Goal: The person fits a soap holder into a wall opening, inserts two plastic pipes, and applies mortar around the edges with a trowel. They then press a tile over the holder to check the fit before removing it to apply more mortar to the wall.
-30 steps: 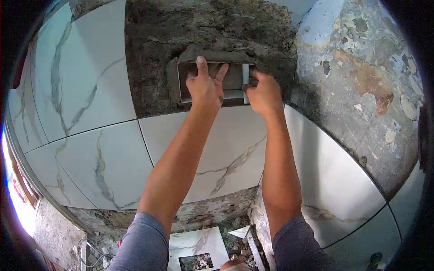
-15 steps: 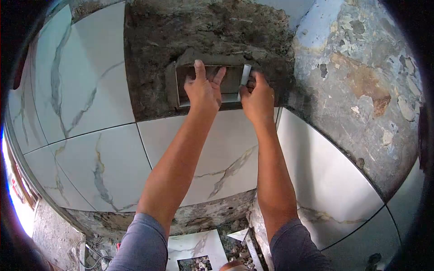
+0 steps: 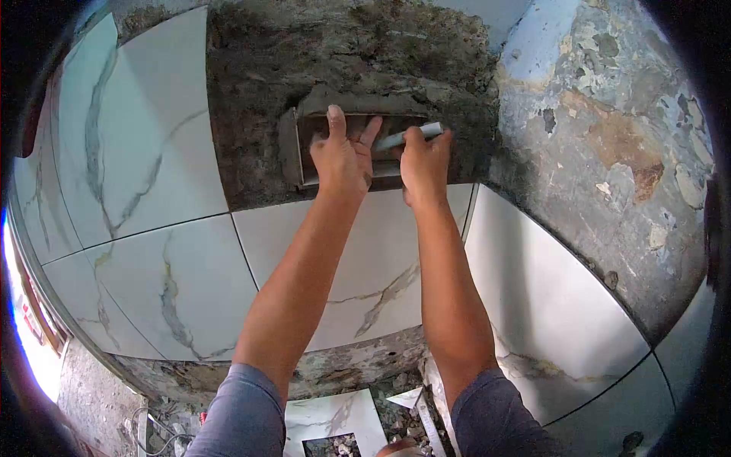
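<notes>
A rectangular recess [image 3: 297, 145] edged with thin, pale pieces is set in the dark, mortar-coated wall [image 3: 251, 91]. My left hand [image 3: 340, 164] reaches into the left half of its opening, thumb up and fingers spread. Between the thumb and fingers of my right hand [image 3: 424, 167] is a narrow white strip [image 3: 391, 141], held across the right part of the recess. One end tilts slightly up to the right, while the other points toward my left fingers. Part of the strip is hidden by my right hand.
Large white marbled wall tiles [image 3: 304, 251] run below and left of the recess. A bare, flaking wall [image 3: 594, 145] meets the corner at right. On the rubble-strewn floor lies a cut tile [image 3: 369, 419] with a square opening, near a long pale strip [image 3: 428, 423].
My right hand has turned the white strip from nearly upright to nearly level and shifted a little left. My left hand stays in almost the same place.
</notes>
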